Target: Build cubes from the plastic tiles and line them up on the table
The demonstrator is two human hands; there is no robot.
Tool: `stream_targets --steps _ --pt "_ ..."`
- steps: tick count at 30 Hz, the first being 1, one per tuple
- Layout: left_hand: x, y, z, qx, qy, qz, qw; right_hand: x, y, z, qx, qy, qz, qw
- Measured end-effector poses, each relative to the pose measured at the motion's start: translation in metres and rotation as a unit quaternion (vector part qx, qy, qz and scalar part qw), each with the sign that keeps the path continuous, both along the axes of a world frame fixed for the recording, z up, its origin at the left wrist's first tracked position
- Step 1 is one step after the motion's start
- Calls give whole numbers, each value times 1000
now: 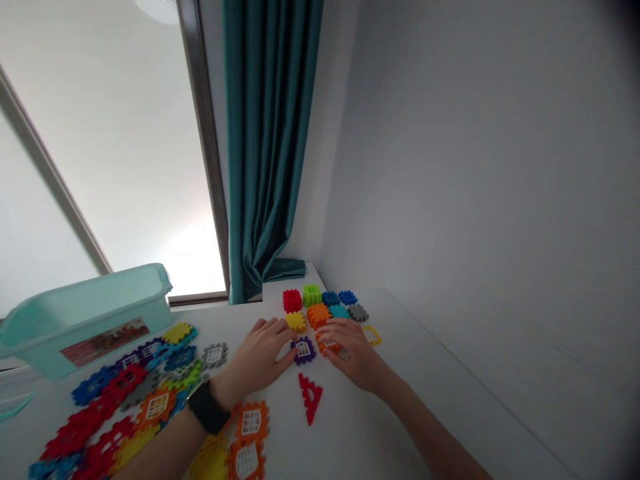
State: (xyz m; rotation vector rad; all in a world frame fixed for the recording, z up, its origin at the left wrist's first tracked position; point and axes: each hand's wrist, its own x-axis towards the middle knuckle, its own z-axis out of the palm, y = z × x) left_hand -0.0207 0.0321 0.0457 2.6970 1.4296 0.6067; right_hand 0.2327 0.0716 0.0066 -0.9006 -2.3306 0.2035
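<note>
My left hand (265, 353), with a dark watch on its wrist, rests low over the table. Its fingers are apart, the fingertips by a yellow stack of notched plastic tiles (296, 323) and the thumb at the edge of a purple window tile (304, 351). An orange window tile (327, 344) lies between the thumb and fingers of my right hand (354, 352), which partly cover it. Just behind sit an orange stack (319, 315) and a light blue stack (339, 311). Nearer to me is a red triangular piece (310, 398).
Red (292, 301), lime green (311, 295) and dark blue stacks (330, 298) stand farther back, beside a grey one (358, 312). A yellow window tile (372, 335) lies right. Many mixed tiles (120, 387) spread at left before a mint plastic tub (100, 307). A wall borders the right.
</note>
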Motion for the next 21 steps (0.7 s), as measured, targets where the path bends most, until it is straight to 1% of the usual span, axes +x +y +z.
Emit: stream_targets --steps 3,8,13,17,21 --pt "-19 -10 -3 2 0 13 1000 -17 -10 -3 -21 -7 4 1000" --pt "-56 -34 -8 1 4 42 999 -46 -20 -9 -56 -24 41 997" --pt "-88 -56 -14 2 7 79 997 -77 -31 -9 -83 -36 61 994" --pt "-109 -73 -21 1 8 95 995 -102 -37 -10 -92 -49 68 992" --pt "-125 -91 -26 5 10 105 994 -123 -38 -13 -91 -57 78 991"
